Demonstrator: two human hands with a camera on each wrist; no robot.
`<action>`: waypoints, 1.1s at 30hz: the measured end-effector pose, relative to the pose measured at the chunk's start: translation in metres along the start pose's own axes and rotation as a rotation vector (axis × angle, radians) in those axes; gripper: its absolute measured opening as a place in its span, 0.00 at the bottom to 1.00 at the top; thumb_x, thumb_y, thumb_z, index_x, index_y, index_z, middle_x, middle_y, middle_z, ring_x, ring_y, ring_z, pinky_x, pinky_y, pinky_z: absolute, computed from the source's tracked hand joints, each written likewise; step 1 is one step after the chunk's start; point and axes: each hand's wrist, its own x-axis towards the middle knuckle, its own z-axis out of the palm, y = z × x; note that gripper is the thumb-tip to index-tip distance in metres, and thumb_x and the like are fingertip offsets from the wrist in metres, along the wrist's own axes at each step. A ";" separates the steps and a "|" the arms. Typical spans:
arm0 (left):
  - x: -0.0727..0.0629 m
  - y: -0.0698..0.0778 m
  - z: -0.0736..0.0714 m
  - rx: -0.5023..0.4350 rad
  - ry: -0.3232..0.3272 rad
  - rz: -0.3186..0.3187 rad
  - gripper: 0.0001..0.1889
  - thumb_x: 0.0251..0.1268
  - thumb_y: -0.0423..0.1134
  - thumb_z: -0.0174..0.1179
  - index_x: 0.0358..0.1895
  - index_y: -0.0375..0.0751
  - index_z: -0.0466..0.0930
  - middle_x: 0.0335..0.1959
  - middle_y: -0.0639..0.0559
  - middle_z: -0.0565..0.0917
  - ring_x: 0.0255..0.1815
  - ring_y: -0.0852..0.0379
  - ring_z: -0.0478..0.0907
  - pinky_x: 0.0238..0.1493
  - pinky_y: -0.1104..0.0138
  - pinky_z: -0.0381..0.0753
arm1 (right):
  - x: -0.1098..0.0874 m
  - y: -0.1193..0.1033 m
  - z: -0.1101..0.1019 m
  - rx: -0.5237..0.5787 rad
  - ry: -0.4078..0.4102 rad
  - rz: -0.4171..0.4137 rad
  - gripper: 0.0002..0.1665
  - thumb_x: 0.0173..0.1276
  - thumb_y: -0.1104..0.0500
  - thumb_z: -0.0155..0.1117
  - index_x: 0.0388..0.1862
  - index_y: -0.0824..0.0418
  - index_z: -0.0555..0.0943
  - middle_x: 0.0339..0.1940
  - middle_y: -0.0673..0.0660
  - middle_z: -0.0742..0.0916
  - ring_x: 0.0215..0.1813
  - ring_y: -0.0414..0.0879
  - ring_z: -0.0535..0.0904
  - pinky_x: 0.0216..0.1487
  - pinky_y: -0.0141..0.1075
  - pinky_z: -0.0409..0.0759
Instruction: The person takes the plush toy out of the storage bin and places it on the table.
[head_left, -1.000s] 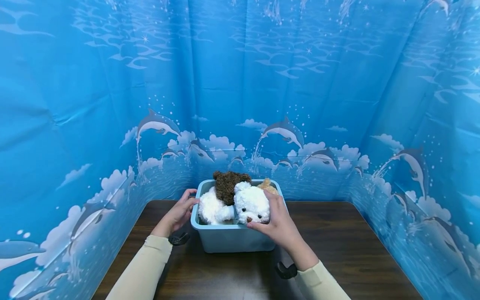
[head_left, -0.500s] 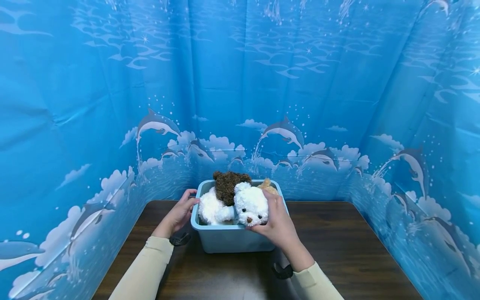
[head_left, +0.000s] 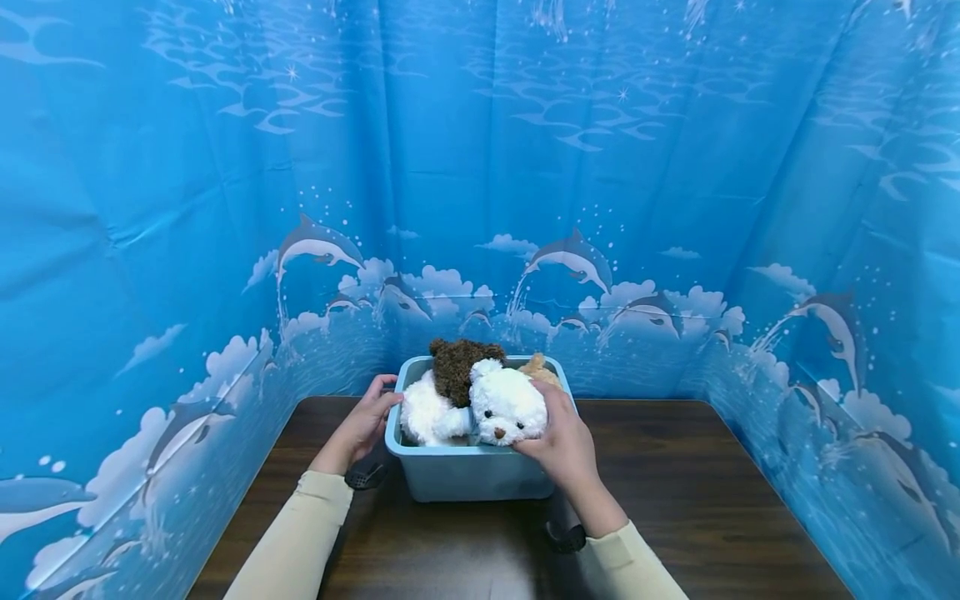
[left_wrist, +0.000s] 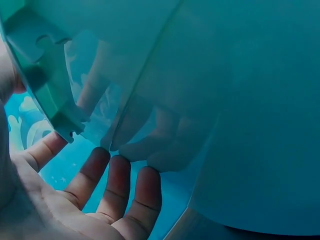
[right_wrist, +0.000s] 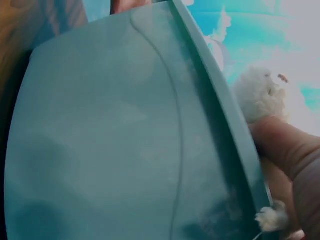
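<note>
A light blue plastic tub (head_left: 480, 477) stands on the table, filled with plush toys. At its front right lies a white teddy bear (head_left: 506, 407), head tilted over the front rim. My right hand (head_left: 562, 437) grips the bear's head from the right, thumb by its chin, fingers behind. In the right wrist view the thumb (right_wrist: 285, 145) presses near the white fur. My left hand (head_left: 367, 421) rests at the tub's left side, thumb at the rim. The left wrist view shows straight fingers (left_wrist: 120, 185) touching the outer wall (left_wrist: 260, 115).
A dark brown teddy bear (head_left: 459, 371) sits at the back of the tub, and a tan plush (head_left: 542, 368) is in the back right corner. White plush (head_left: 431, 414) fills the left. The dark wooden table (head_left: 667, 492) ends at a blue dolphin-print curtain (head_left: 645, 208).
The right hand has shifted slightly to the right, its thumb sliding along under the white teddy bear's chin. The left hand keeps its place at the tub. The head view has shifted a little.
</note>
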 end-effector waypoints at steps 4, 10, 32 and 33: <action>0.000 0.000 0.001 0.000 0.004 0.002 0.31 0.84 0.56 0.58 0.78 0.52 0.55 0.73 0.41 0.66 0.69 0.42 0.73 0.67 0.56 0.83 | -0.002 0.002 0.002 0.026 0.032 -0.008 0.58 0.51 0.52 0.93 0.80 0.46 0.73 0.75 0.55 0.81 0.71 0.58 0.82 0.65 0.63 0.83; 0.000 0.000 0.001 -0.013 0.009 -0.003 0.28 0.84 0.54 0.58 0.76 0.54 0.57 0.72 0.40 0.66 0.69 0.41 0.72 0.63 0.57 0.84 | -0.003 0.006 0.004 0.066 0.062 0.000 0.57 0.51 0.52 0.93 0.79 0.42 0.74 0.75 0.53 0.81 0.72 0.57 0.80 0.66 0.63 0.82; -0.001 0.005 0.001 0.031 0.022 0.008 0.28 0.85 0.51 0.58 0.76 0.50 0.59 0.64 0.41 0.70 0.62 0.45 0.76 0.56 0.59 0.85 | -0.010 0.015 0.008 0.260 0.203 -0.202 0.55 0.50 0.62 0.94 0.75 0.37 0.78 0.61 0.56 0.79 0.64 0.52 0.79 0.62 0.58 0.81; -0.001 0.005 0.001 0.030 0.027 0.005 0.28 0.85 0.51 0.58 0.76 0.51 0.59 0.64 0.41 0.70 0.61 0.45 0.76 0.56 0.59 0.85 | -0.010 0.014 0.007 0.267 0.203 -0.208 0.55 0.50 0.62 0.94 0.75 0.36 0.78 0.61 0.56 0.79 0.64 0.51 0.78 0.62 0.58 0.81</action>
